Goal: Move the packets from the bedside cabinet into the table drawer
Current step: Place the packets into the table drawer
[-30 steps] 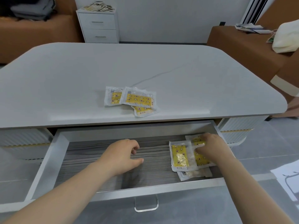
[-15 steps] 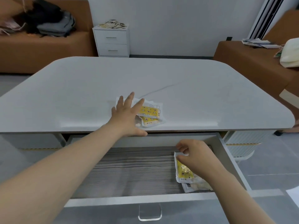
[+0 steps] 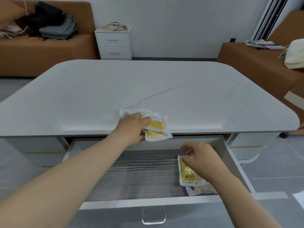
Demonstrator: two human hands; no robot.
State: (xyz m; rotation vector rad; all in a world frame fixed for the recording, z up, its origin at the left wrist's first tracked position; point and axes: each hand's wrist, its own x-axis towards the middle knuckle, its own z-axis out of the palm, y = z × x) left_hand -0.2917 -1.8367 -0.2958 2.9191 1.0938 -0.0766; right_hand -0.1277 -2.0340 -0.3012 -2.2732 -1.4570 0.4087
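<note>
Head view showed the person's left hand (image 3: 131, 129) at the near edge of the pale grey, round-cornered tabletop (image 3: 148, 88). Its grip was closed round a bunch of small clear plastic packets with yellow labels (image 3: 157, 127), fingers on top and thumb underneath, and the lowest packet jutted past the edge above the open white drawer with a grey wood-grain floor (image 3: 234, 163). The right hand (image 3: 200, 155) hung over the drawer's right end, its grip loosely curled just above a few more yellow-labelled packets (image 3: 187, 176) stacked near the right wall; whether the fingertips touched or pinched the top one could not be told. Against the far wall stood the white two-drawer bedside cabinet (image 3: 114, 45), a loose heap of packets (image 3: 115, 27) on its top, beside a brown sofa (image 3: 46, 51) that carried dark bags (image 3: 54, 25).
</note>
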